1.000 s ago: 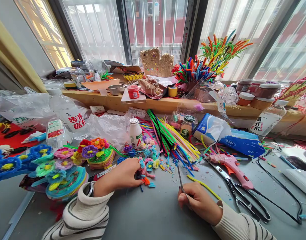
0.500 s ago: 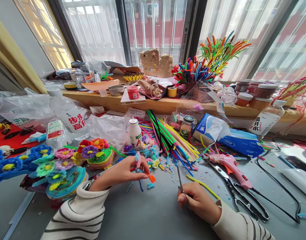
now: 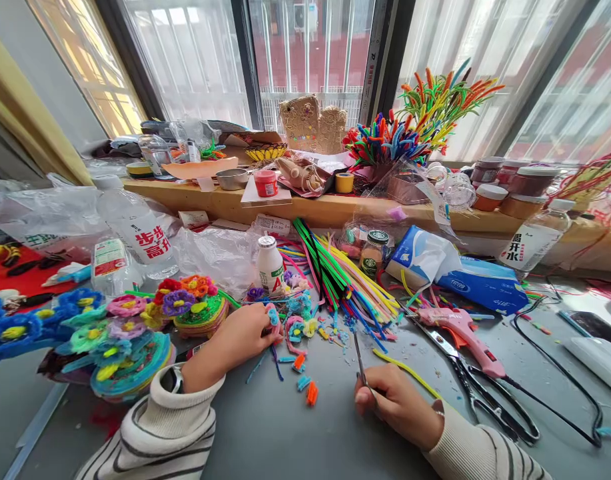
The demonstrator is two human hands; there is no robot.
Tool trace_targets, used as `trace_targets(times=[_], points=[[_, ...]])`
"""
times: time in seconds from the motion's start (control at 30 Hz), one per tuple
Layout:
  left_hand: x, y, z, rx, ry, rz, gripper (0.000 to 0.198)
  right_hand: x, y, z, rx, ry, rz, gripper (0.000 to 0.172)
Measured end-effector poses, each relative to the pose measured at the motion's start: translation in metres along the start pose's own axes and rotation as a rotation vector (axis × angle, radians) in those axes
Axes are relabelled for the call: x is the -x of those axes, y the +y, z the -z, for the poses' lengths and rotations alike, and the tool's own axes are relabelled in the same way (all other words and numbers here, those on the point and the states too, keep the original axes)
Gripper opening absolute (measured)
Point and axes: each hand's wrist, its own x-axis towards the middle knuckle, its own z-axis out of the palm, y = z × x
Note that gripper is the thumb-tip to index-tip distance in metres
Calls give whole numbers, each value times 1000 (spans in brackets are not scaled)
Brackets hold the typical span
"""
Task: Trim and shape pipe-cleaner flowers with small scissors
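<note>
My left hand (image 3: 245, 340) is closed round a pink and blue pipe-cleaner piece (image 3: 272, 316), near the small white bottle (image 3: 270, 267); thin dark blue and teal stems (image 3: 276, 363) hang below the fingers. My right hand (image 3: 398, 403) grips small scissors (image 3: 359, 360), blades pointing away from me. Between the hands lie orange pieces (image 3: 312, 393), a blue piece (image 3: 304, 383) and a pink curled strip (image 3: 292, 337). Small cut bits (image 3: 335, 333) are scattered behind them.
Bundled pipe cleaners (image 3: 330, 267) lie centre back. Colourful fuzzy flowers (image 3: 125, 333) stand left. Large scissors (image 3: 480, 393), a pink glue gun (image 3: 465, 337) with its cable, and a blue tissue pack (image 3: 485, 283) are right. Bottles and bags stand at the back left; jars line the sill (image 3: 205, 200).
My left hand has drawn back slightly and turned. The orange piece that was at its fingertips now lies on the table, and more cut pieces show there. My right hand has hardly moved.
</note>
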Motion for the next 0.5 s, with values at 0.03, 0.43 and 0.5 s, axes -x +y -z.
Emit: trace_targets(times=[0.03, 0.43, 0.5], points=[[0, 1, 0, -19, -11, 3, 20, 0, 0, 0, -3, 4, 1, 69], [0, 12, -5, 44, 4, -101, 19, 1, 3, -1, 1, 13, 15, 68], [1, 15, -5, 67, -14, -109, 19, 1, 4, -1, 5, 8, 13, 68]])
